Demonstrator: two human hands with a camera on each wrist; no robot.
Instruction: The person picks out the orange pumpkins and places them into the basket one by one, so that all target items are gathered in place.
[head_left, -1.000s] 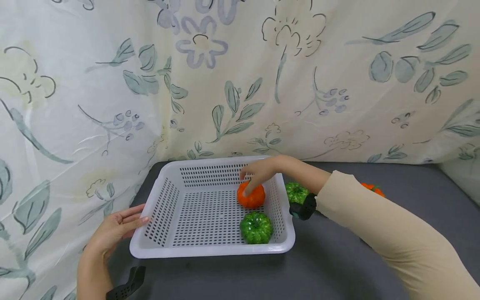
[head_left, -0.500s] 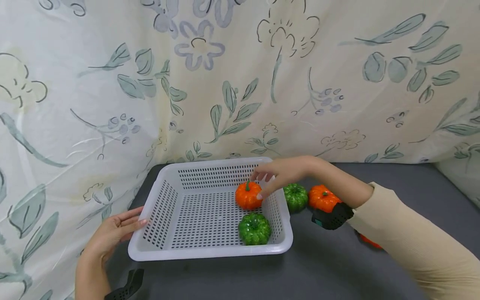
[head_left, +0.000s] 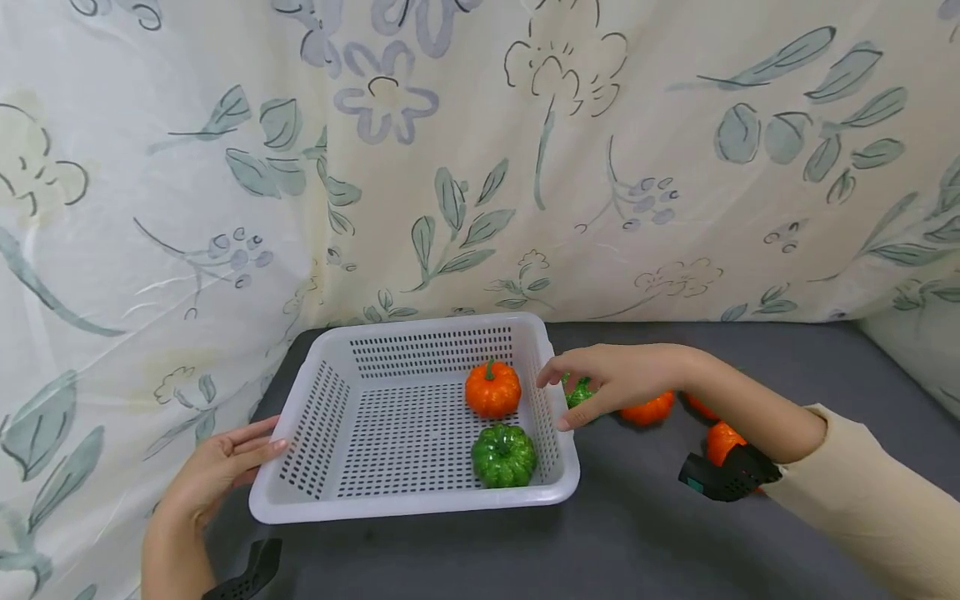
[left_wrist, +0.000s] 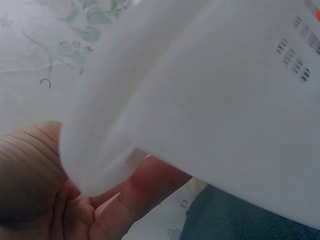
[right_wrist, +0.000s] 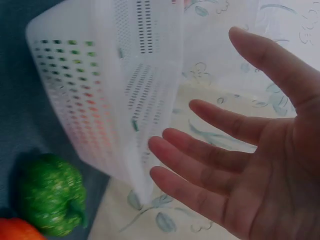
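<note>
— Why does the left hand lie flat against the basket?

— It looks like bracing; the straight fingers only touch its left wall.

— And the right hand?

— Empty, fingers loose, hovering over the green pumpkin on the mat just outside the basket's right wall. Inside sit an orange pumpkin and another green one.

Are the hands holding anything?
The left hand rests its straight fingers against the basket's left wall. The right hand holds nothing, open over the green pumpkin.
</note>
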